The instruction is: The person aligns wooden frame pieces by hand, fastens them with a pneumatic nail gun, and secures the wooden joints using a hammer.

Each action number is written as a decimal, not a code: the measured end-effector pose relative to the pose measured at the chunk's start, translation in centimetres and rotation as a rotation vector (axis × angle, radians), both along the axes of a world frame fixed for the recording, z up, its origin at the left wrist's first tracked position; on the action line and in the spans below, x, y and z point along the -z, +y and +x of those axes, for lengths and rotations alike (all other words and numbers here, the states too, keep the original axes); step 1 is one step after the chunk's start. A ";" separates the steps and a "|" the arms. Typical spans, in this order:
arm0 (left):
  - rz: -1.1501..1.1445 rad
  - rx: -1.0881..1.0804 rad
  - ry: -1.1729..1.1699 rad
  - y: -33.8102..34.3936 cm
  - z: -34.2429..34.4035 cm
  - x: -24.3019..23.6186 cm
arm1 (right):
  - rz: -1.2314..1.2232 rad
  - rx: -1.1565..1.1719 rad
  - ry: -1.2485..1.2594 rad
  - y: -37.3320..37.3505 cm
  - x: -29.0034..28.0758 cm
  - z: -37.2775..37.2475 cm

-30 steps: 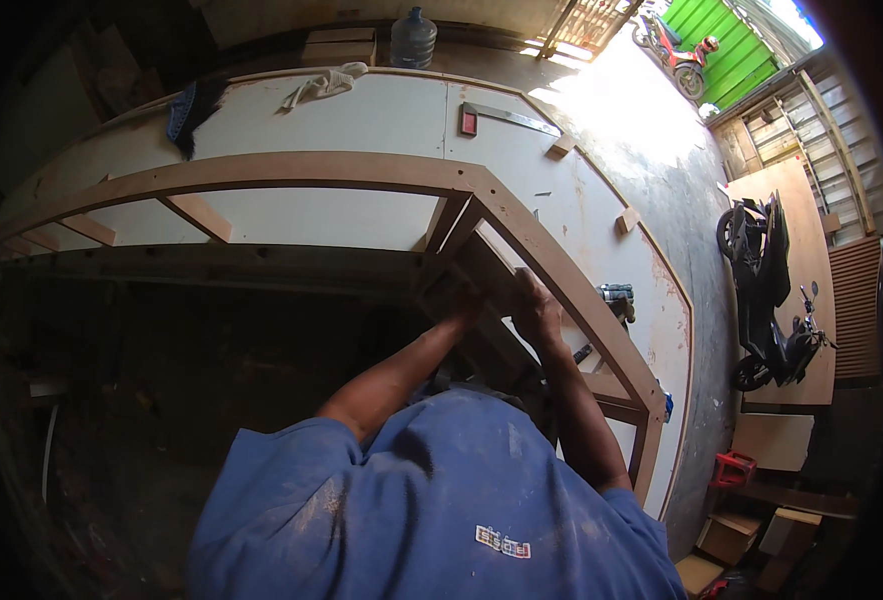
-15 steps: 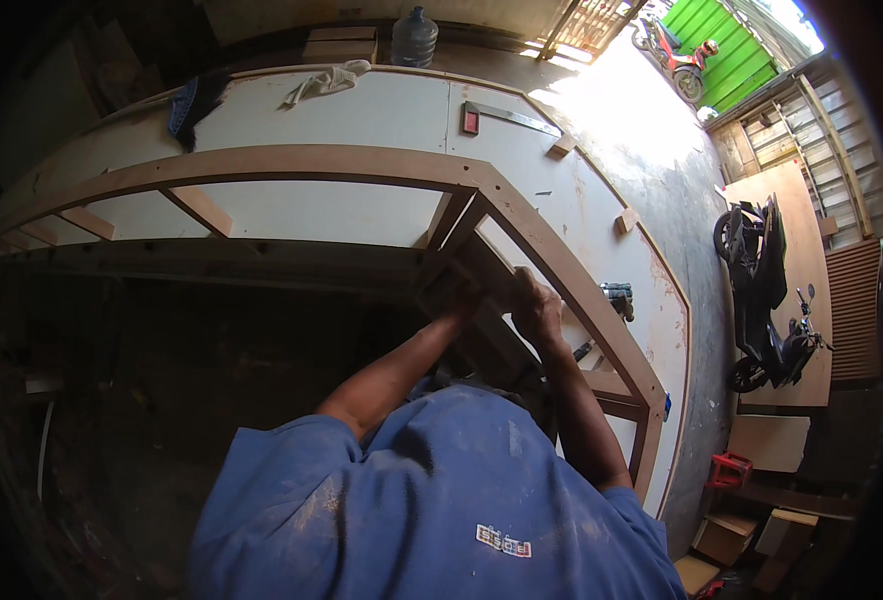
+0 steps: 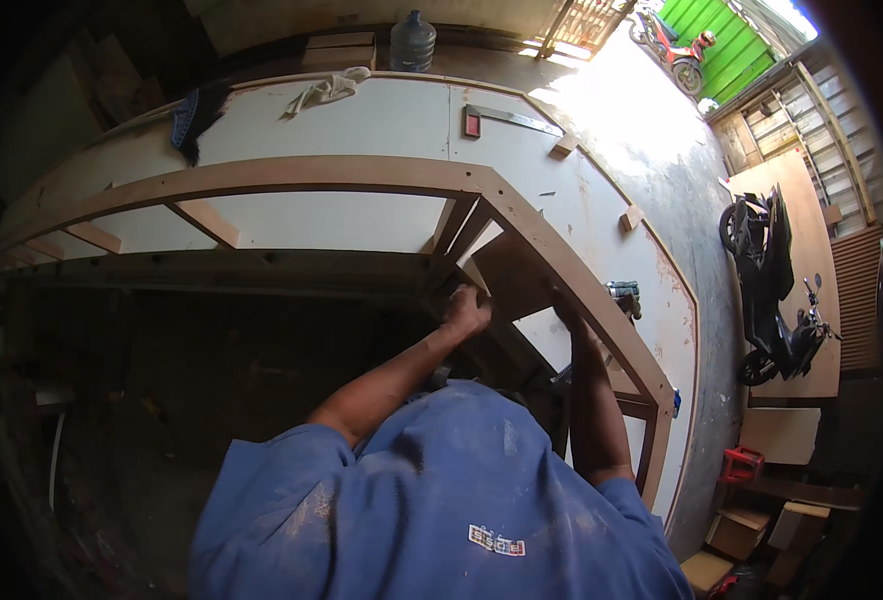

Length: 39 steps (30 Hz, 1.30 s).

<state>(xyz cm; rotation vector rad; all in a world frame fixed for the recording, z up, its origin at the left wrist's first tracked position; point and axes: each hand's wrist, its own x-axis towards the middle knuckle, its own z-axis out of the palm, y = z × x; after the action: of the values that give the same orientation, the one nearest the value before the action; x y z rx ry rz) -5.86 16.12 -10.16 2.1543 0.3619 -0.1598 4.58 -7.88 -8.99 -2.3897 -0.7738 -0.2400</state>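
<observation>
A brown wooden board [image 3: 513,274] sits inside the angled corner of a timber frame [image 3: 336,173]. At the board's left edge is my left hand [image 3: 468,312], closed with its fingers curled against it. My right hand [image 3: 572,318] grips the board's right side, its fingers partly in shadow beneath the slanted rail. The frame stands over a white panel tabletop [image 3: 351,115], with short crosspieces along its left stretch. A green-and-black power tool [image 3: 622,295] lies on the tabletop just right of the slanted rail.
A try square [image 3: 511,118], a light glove [image 3: 329,92] and small wood blocks [image 3: 630,219] lie on the tabletop. Behind it stands a water jug [image 3: 413,45]. To the right are a black motorbike [image 3: 761,285], a red stool [image 3: 742,464] and wood offcuts [image 3: 736,532].
The board has turned so that more of its broad face shows. My right hand has moved right and down under the slanted rail, and my left hand has shifted slightly down.
</observation>
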 end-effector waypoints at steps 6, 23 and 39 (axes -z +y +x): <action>0.054 0.227 -0.156 0.0 0.3 -4.3 | 0.835 0.463 0.733 -1.0 -0.3 4.4; 1.203 1.050 -1.139 7.7 14.7 -5.0 | 0.538 1.265 -0.025 -4.4 9.9 -3.3; 1.291 1.202 0.131 5.3 18.9 -3.2 | 1.700 0.872 0.821 20.1 0.5 -18.4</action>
<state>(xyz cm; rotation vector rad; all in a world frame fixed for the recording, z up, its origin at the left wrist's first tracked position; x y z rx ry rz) 13.04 21.46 -6.93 3.3267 -1.1406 -0.9341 -13.83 12.25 -9.47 -0.7962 0.7265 -0.1148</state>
